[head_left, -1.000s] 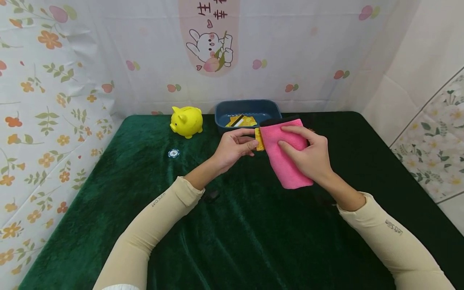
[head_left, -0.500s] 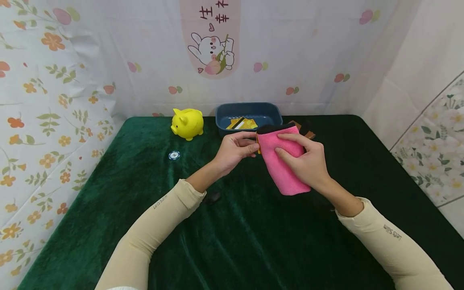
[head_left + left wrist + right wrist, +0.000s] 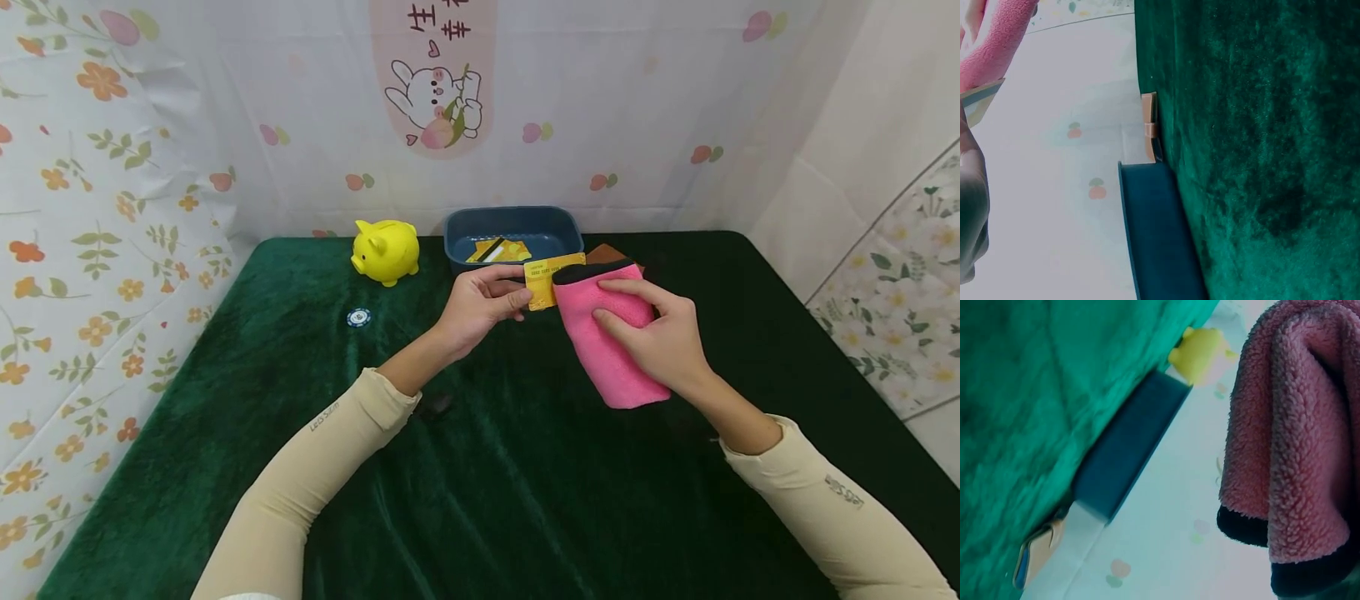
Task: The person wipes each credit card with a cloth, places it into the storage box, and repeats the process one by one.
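My left hand [image 3: 483, 304] pinches a yellow bank card [image 3: 544, 282] by its left end, thumb in front. Raised digits show along the card's face in the head view. Against the card's right part lies a folded pink fleece cloth [image 3: 609, 337] with a black edge, gripped by my right hand [image 3: 656, 333]. The cloth's lower end hangs down. In the left wrist view the card [image 3: 984, 103] appears nearly edge-on beside the cloth [image 3: 1000, 47]. Thick folds of the cloth [image 3: 1304, 437] fill the right of the right wrist view, where the fingers are hidden.
Behind the hands stands a blue tray [image 3: 513, 218] with yellow cards [image 3: 497, 250] in it. A brown wallet [image 3: 602, 252] lies right of it. Leftward are a yellow piggy bank [image 3: 386, 252] and a poker chip [image 3: 359, 317]. A small dark object [image 3: 435, 406] lies near the left sleeve.
The cloth first slid left until it covered nearly all of the card, then moved back right with my right hand, baring most of the card. My left hand has hardly moved.
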Demonstrator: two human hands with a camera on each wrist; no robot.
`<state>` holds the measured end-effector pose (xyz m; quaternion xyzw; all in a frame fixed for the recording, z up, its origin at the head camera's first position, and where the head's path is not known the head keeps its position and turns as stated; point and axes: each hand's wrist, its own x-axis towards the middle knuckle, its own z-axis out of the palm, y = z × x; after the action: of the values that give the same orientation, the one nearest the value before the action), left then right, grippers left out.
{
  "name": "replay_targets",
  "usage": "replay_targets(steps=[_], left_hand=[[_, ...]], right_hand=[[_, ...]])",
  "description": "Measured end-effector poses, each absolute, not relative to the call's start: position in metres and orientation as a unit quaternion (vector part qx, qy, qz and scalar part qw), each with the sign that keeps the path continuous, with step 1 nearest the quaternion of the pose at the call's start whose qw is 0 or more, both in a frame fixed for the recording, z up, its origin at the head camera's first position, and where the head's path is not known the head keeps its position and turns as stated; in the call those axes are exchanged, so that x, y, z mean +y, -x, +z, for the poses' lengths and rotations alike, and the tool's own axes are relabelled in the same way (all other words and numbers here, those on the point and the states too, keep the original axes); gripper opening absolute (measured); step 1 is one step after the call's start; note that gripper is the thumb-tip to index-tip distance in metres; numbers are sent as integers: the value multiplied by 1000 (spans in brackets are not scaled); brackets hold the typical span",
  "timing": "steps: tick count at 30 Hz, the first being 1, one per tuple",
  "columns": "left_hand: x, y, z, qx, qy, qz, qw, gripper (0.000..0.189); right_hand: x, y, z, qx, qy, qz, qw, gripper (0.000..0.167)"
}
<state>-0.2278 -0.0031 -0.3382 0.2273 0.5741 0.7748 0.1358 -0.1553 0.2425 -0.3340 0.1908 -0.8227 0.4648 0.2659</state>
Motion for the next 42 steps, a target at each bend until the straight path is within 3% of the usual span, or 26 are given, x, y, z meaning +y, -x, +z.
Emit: replay_targets(steps=[10,31,42], left_hand=[[-3,225,-336,622,-263,727,127,33],[-2,230,-345,589,-275,754,100,33],[-6,228,-341,583,-278,757,92,34]], right_hand=[[259,161,-324,-824,-158,471,272,37],[219,167,-317,-802,-245,456,297,40],[226,155,-324,-817,-246,438,285,41]])
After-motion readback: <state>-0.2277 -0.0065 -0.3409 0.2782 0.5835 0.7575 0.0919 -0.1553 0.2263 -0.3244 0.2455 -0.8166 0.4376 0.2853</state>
